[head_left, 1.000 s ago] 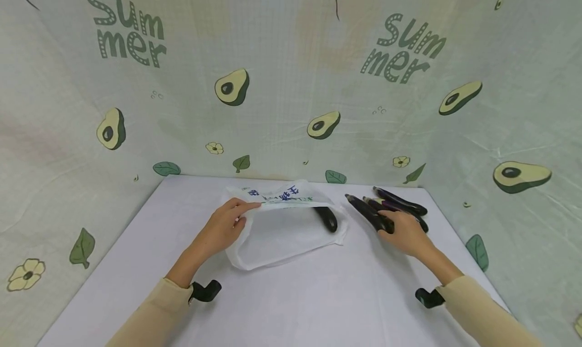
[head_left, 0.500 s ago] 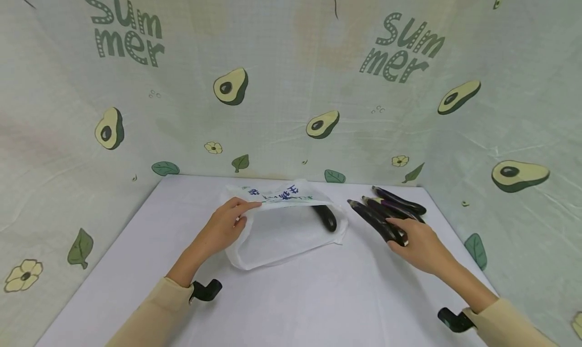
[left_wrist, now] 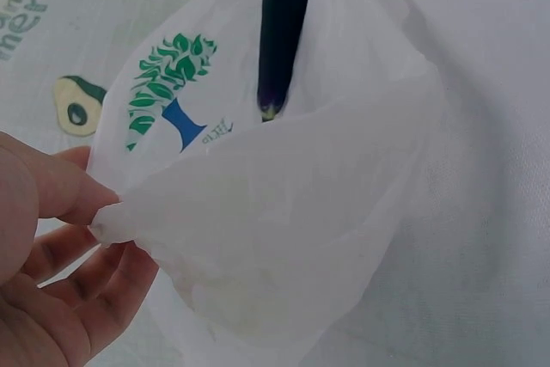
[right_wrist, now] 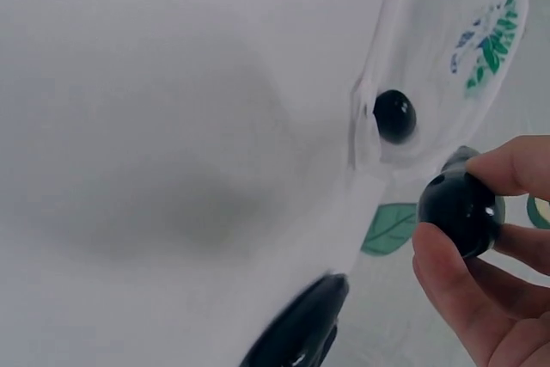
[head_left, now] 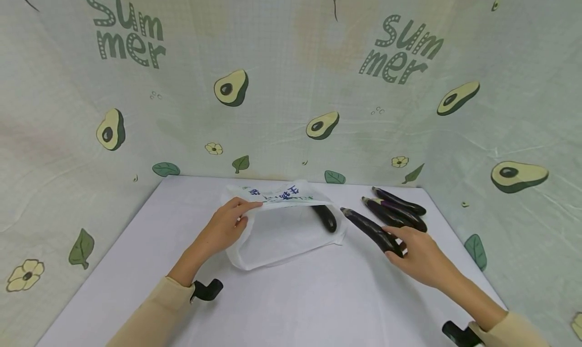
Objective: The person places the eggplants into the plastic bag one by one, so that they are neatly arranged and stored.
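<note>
Bag (head_left: pixel 291 238), toward 6 o'clock in the head view: thin plastic film, milky and translucent, softly crinkled, with a faint sheen.
Held eggplant (head_left: pixel 364 223), toward 4 o'clock: smooth, taut, glossy skin with small sharp highlights.
Bagged eggplant (head_left: pixel 326 218), toward 5 o'clock: smooth and shiny, a bright glint on its rounded end.
Loose eggplants (head_left: pixel 400 203), between 3 and 4 o'clock: smooth, glossy skins.
Table (head_left: pixel 318 306), toward 6 o'clock: white, cloth-like covering, smooth and matt.
Backdrop (head_left: pixel 273 140), toward 12 o'clock: printed cloth, mostly matt, lightly creased.
Left sleeve (head_left: pixel 152 309), between 7 and 8 o'clock: soft-looking beige cloth, matt.
Left wrist camera (head_left: pixel 208 290), toward 7 o'clock: black, apparently hard plastic, low sheen.
</note>
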### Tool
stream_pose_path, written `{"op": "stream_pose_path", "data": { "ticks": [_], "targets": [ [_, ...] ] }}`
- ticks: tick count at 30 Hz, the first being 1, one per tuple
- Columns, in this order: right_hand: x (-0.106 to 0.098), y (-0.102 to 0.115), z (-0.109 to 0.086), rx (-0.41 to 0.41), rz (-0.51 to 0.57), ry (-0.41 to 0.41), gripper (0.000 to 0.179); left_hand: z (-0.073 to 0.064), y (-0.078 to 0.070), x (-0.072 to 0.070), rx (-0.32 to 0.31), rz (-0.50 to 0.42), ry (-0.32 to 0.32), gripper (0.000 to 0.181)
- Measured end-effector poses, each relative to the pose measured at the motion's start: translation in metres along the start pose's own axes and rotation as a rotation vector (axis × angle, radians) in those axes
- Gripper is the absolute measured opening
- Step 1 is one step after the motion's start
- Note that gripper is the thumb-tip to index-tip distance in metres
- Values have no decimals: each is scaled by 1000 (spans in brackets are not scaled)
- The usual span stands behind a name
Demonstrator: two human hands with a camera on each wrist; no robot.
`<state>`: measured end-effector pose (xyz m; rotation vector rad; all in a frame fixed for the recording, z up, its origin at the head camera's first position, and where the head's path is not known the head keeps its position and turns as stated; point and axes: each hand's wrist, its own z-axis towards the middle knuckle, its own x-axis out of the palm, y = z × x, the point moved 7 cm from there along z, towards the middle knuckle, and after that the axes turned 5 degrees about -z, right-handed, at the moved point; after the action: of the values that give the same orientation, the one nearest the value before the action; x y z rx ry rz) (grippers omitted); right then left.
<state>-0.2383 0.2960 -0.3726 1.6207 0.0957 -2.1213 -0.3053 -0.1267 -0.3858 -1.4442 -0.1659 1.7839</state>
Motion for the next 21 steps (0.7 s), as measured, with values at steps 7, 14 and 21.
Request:
{"op": "stream_pose_path", "data": {
  "ticks": [7, 14, 21],
  "targets": [
    [8, 10, 1, -11, 39, 14, 54, 0, 0, -1, -2, -8, -7, 51],
    [21, 20, 9, -5, 71, 31, 54, -1, 0, -1, -3, 1, 0, 51],
    [37, 29, 19, 2, 62, 58, 52, -2, -1, -2, 2, -1, -3, 51]
  ]
}}
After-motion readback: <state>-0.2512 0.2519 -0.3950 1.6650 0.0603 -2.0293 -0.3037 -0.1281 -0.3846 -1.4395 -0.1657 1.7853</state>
